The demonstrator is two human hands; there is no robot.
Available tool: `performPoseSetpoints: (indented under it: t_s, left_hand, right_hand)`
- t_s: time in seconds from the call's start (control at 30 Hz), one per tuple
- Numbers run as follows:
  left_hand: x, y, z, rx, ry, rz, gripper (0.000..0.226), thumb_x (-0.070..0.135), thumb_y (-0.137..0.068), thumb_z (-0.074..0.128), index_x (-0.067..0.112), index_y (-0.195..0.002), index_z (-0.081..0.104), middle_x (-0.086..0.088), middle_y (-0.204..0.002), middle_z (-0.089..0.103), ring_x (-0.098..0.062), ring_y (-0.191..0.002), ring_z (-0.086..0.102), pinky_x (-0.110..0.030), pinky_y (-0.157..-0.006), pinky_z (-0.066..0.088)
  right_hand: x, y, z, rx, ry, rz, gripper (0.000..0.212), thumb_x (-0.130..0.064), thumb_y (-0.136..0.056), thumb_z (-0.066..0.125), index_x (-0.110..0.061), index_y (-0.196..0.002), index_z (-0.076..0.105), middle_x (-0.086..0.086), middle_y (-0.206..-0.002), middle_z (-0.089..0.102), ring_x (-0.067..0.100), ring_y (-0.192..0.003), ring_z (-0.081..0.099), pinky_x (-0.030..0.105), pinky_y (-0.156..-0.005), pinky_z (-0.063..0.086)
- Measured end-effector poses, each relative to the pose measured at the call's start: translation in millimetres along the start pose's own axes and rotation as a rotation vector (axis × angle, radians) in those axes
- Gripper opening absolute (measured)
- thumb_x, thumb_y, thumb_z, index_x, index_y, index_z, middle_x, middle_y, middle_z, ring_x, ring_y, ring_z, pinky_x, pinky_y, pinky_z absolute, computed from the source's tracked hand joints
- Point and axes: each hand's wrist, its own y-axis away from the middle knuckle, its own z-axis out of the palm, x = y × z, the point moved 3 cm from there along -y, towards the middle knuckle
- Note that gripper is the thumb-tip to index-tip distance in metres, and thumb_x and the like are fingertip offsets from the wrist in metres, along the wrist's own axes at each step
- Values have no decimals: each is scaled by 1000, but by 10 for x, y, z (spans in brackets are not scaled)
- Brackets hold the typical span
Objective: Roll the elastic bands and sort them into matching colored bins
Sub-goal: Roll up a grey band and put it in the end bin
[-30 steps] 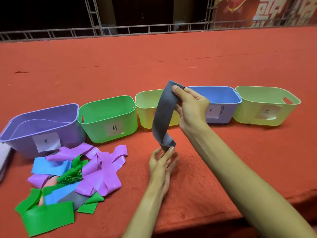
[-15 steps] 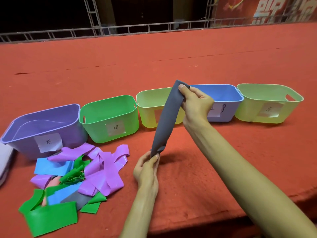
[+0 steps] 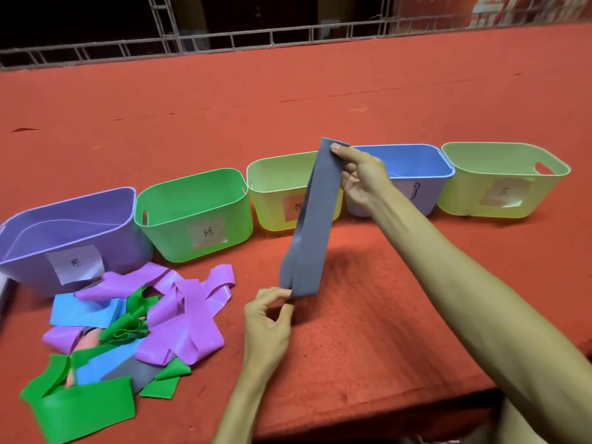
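wide red desk (image 3: 352,91) before us, and along it a row of five bins: purple bin (image 3: 64,225) on the left, then green bin (image 3: 192,200), a yellow-green bin (image 3: 275,174) in the middle, blue bin (image 3: 413,161), and a pale yellow-green bin (image 3: 499,161) at the far right. down at the front left sits the pile of loose bands (image 3: 179,322), purple, green, blue and a bit of grey, all lying over one another. now the grey band (image 3: 312,238): it's up in the air, flat and doubled, slanting from the blue bin's near corner down to just above the desk. right hand (image 3: 362,181) pinches the top end, left hand (image 3: 269,318) pinches the bottom end between thumb and fingertips. the band is taut between them and not yet rolled. i'd start at the bottom: left fingers turn a tight first curl with the edges lined up, while the right feeds slack a little at a time so the strip doesn't twist. no bin here is grey. the far-right label may say grey, but it's too small for me to swear.
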Motion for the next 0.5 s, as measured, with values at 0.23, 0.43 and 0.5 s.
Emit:
performPoseSetpoints:
  t_s: [0.23, 0.43, 0.5]
  left_hand:
    - [135, 227, 54, -331, 228, -404, 20, 18, -75, 75, 9, -92, 74, -6, -77, 72, -11, -60, 56, -19, -51, 38]
    - [133, 331, 17, -169, 1, -278, 11, 24, -87, 82, 16, -79, 82, 9, -92, 74, -10, -78, 68, -38, -70, 56]
    - [150, 431, 51, -141, 35, -329, 13, 11, -88, 77, 10, -76, 80, 1, -76, 76, -9, -62, 64, -26, -60, 53]
  right_hand:
    - [137, -128, -145, -93, 18, 10, 11, 3, -87, 74, -6, -82, 69, 5, -75, 70, 15, -68, 69, 27, -66, 57]
    - [405, -257, -293, -116, 57, 70, 12, 2, -87, 74, -2, -95, 67, 9, -84, 69, 18, -73, 71, 29, -69, 58]
    - [570, -297, -377, -111, 71, 114, 8, 2, -88, 73, -4, -92, 69, 11, -87, 71, 19, -74, 71, 28, -69, 59]
